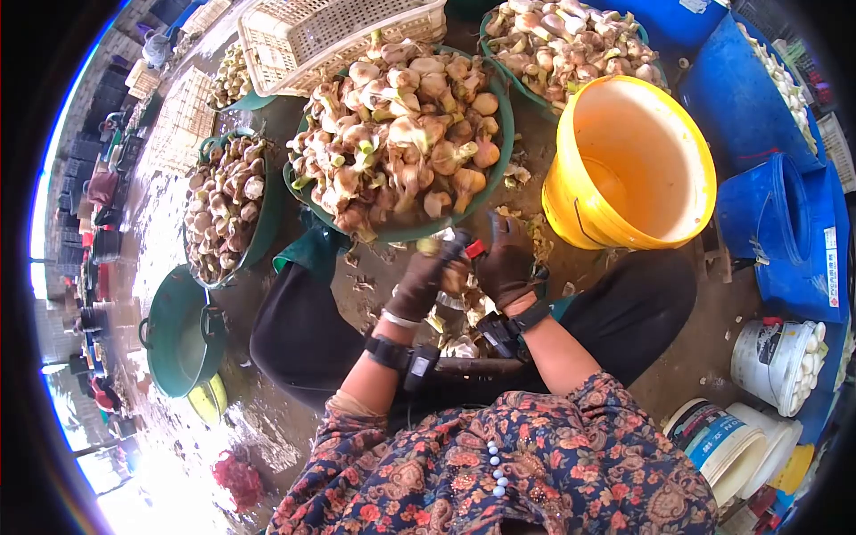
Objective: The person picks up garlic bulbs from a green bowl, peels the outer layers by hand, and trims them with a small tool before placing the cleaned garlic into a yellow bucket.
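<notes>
My left hand [421, 278], in a dark glove, is closed around a garlic bulb [454, 276]; a yellowish-green stem end [430, 246] shows by its fingers. My right hand [506, 259], gloved too, is closed beside it at a small red-handled tool [475, 250], whose working end is hard to make out. Below the hands, between my knees, lie pale garlic bulbs [459, 346] in a dark container, partly hidden by my wrists. Just beyond the hands stands a green tub [505, 160] heaped with untrimmed garlic.
A yellow bucket [571, 192] stands at the right, near a blue bucket [758, 209]. More garlic fills a tub [266, 227] on the left and one [535, 96] at the back. A green basin [169, 334], a cream crate [267, 53] and white buckets [762, 361] surround me.
</notes>
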### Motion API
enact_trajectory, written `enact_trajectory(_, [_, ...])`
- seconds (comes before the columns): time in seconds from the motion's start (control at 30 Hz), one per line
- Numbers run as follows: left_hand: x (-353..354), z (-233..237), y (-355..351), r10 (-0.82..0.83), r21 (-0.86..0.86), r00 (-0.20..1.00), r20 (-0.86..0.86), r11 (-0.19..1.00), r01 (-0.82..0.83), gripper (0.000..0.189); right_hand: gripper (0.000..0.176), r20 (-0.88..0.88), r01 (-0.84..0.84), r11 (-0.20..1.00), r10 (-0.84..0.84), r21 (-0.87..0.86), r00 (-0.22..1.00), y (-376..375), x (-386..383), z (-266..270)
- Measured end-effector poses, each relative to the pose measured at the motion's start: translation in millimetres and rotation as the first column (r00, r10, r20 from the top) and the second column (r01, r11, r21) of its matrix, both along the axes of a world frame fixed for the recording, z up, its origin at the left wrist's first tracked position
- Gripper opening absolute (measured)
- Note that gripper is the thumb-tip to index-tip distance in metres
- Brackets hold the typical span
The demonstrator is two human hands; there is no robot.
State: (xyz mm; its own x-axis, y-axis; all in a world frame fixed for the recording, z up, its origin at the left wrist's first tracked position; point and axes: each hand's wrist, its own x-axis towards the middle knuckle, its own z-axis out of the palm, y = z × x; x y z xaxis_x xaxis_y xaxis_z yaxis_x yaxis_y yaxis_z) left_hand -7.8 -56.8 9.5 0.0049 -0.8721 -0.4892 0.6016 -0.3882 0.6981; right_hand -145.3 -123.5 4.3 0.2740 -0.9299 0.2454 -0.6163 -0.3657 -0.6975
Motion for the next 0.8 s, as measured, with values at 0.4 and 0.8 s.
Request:
enact_trajectory(0.4, [-6.0,37.1,22.8,-0.149,-0.138,0.896,0.418,0.964,0.225,0.042,0.035,0.626,-0.479,0.474,-0.217,0.739,0.749,10.6,-8.7,-16.2])
enact_trajectory(0.8, [2.5,46.9,35.3,-0.023,-0.032,0.156,0.987,0.94,0.339,0.055,0.021,0.591,-0.474,0.617,0.018,0.628,0.807,10.1,-10.9,-3.2])
